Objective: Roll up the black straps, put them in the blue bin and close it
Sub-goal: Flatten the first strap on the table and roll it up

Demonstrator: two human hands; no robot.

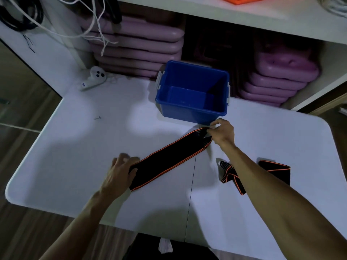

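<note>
Stretching flat black elastic strap with orange edging [167, 160] diagonally across white table [75, 147]: left hand [120, 173] grips near end, right hand [222, 133] pinches far end beside open blue plastic bin [193, 91]. Second crumpled black strap [274, 170] lies right, under right forearm.

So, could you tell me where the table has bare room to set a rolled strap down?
The widest bare patch lies left of the blue bin, between the white controller and the left hand. The near right is crowded by the folded strap and the right forearm.
</note>
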